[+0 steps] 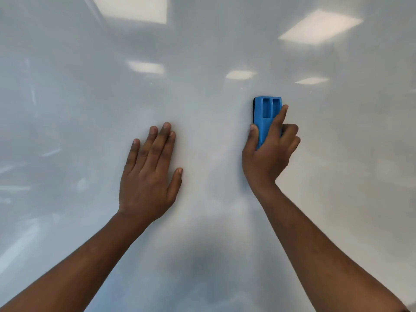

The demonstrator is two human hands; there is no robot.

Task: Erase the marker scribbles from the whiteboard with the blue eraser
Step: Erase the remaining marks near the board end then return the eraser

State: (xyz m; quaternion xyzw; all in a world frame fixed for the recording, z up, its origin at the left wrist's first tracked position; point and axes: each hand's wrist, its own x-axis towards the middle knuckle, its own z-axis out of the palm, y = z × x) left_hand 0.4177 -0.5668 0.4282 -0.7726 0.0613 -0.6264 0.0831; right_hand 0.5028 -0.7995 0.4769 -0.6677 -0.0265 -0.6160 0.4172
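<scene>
The whiteboard (202, 64) fills the whole view, glossy, with ceiling lights (319, 27) mirrored toward 12 and 1 o'clock. The left hand (149, 174), at about 9 o'clock of centre, lies flat on the board with fingers straight. At 3 o'clock the right hand (269, 149) grips the blue eraser (266, 113), held upright against the board, forefinger laid along its back.

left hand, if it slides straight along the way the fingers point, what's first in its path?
Nothing, as far as the picture shows. The left hand lies flat on the whiteboard, with bare board and ceiling-light reflections ahead. The blue eraser sits off to its right.
</scene>
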